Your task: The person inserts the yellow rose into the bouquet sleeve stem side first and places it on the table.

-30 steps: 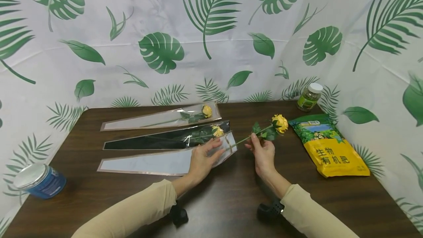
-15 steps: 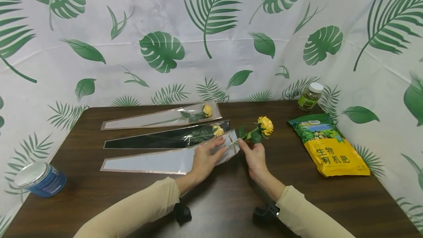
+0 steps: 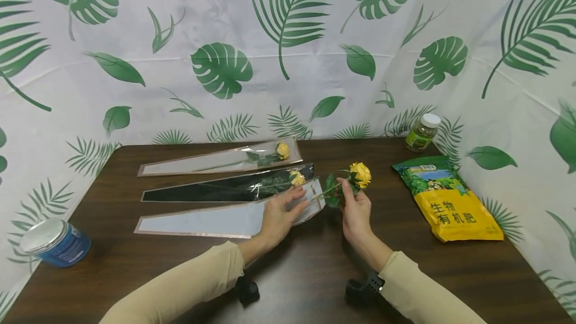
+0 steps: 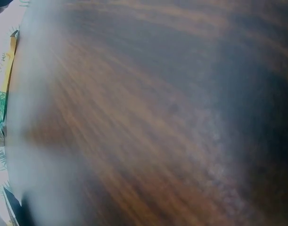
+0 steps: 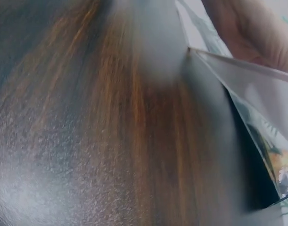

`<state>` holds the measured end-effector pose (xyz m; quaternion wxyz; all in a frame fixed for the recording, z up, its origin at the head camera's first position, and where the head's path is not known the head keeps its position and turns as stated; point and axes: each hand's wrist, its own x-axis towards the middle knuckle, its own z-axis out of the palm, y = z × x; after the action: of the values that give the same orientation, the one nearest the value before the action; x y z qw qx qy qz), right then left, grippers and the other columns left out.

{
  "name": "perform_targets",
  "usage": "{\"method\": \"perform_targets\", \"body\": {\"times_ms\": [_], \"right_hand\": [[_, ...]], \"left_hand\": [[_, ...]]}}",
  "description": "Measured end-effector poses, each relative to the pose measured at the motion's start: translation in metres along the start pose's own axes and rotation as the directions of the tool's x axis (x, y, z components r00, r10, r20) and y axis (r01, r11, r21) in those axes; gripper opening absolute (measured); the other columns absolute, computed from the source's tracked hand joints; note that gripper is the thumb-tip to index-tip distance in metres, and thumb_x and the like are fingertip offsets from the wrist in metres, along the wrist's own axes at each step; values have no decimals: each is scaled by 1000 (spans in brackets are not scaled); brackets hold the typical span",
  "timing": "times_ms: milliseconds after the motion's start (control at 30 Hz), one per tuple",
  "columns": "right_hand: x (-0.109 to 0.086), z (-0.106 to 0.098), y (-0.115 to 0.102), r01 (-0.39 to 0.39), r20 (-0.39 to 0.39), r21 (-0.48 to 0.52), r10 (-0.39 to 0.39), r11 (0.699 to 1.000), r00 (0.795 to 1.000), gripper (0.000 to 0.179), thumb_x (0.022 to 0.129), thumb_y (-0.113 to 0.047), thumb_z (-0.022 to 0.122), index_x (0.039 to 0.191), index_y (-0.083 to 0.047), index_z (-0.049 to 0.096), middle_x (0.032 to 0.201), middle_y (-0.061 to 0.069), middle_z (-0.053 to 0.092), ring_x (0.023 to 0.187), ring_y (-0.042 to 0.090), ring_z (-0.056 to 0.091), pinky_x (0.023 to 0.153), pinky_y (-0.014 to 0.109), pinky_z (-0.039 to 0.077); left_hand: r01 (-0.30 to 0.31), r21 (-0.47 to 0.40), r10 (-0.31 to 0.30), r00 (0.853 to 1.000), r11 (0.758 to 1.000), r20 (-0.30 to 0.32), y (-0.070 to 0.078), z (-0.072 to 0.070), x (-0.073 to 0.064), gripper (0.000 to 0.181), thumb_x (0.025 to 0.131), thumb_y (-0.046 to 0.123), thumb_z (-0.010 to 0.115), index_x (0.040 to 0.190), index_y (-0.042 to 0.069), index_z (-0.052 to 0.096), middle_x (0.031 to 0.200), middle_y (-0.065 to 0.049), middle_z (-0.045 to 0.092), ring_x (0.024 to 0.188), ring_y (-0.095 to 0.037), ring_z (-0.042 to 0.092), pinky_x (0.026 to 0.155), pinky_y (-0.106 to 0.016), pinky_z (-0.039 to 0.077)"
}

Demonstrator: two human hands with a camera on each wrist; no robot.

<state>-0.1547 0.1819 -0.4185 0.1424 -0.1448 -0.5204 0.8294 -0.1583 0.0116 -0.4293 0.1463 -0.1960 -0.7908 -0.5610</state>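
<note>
In the head view, my right hand (image 3: pixel 358 216) pinches the stem of a yellow rose (image 3: pixel 361 175) just under its bloom. The stem slants down and left, its lower end inside the mouth of a white flower sleeve (image 3: pixel 202 220). My left hand (image 3: pixel 278 216) holds that sleeve near its wide end, thumb and fingers spread across it. The right wrist view shows the sleeve's edge (image 5: pixel 247 68) raised off the table, with the left hand behind it. Behind lie a black sleeve (image 3: pixel 189 193) and a clear-fronted white sleeve (image 3: pixel 175 168), each with a yellow rose inside.
A yellow and green fertilizer bag (image 3: pixel 450 204) lies at the right, with a white-lidded jar (image 3: pixel 420 134) behind it. On the left stands a blue tin (image 3: pixel 60 246). The leaf-print cloth (image 3: pixel 315 89) hangs behind the brown table (image 3: pixel 297 284).
The rose moved left, its stem going further into the white sleeve. My right hand moved left to the sleeve's mouth, then back up the stem towards the bloom. My left hand stayed nearly still.
</note>
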Motion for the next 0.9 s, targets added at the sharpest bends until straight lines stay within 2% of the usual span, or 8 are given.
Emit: {"method": "perform_targets", "body": {"times_ms": [100, 233, 400, 633, 767, 900], "right_hand": [[0, 2, -2, 14, -32, 12, -13, 1000, 999, 12, 94, -22, 58, 92, -14, 66, 75, -8, 67, 68, 6, 61, 66, 19, 50], [-3, 4, -4, 21, -40, -48, -23, 999, 999, 9, 93, -21, 59, 92, -15, 65, 72, -10, 67, 67, 4, 61, 68, 20, 48], [-7, 6, -2, 0, -35, -109, -3, 994, 999, 8, 91, -21, 62, 92, -13, 64, 69, -10, 68, 74, 5, 63, 75, 22, 48], [-11, 8, 2, -8, -68, -142, -2, 990, 998, 9, 90, -20, 65, 83, -15, 67, 67, -12, 68, 81, 3, 62, 84, 22, 46], [-15, 11, 4, -4, -97, -153, -11, 988, 995, 11, 88, -20, 67, 77, -18, 68, 67, -11, 69, 83, 5, 61, 81, 24, 46], [-19, 15, 5, -13, -111, -152, -4, 988, 994, 8, 87, -21, 68, 82, -14, 67, 70, -11, 68, 83, 5, 60, 80, 24, 46]], "left_hand": [[4, -5, -4, 1000, 1000, 3, 0, 1, 1, 27, 78, 12, 75, 104, 3, 71, 115, -10, 66, 116, -27, 58, 104, -55, 33], [-6, -10, 6, 1000, 1000, 3, 0, 2, 2, 27, 79, 13, 74, 104, 3, 71, 115, -10, 67, 116, -28, 58, 104, -55, 33], [-34, -19, 34, 999, 999, 0, 1, 4, 0, 26, 81, 14, 73, 104, 3, 71, 113, -11, 67, 114, -29, 60, 102, -56, 34], [-18, -36, 17, 1000, 999, -26, 2, 4, -1, 23, 81, 12, 71, 103, 4, 72, 112, -10, 68, 113, -30, 60, 103, -60, 31], [-7, -51, 5, 1000, 999, -24, 3, 5, -2, 22, 81, 10, 71, 102, 3, 72, 110, -11, 69, 112, -31, 60, 105, -62, 28], [-6, -60, 4, 1000, 998, -28, 5, 7, 0, 22, 83, 12, 70, 102, 3, 72, 109, -12, 69, 112, -32, 60, 105, -64, 25]]}}
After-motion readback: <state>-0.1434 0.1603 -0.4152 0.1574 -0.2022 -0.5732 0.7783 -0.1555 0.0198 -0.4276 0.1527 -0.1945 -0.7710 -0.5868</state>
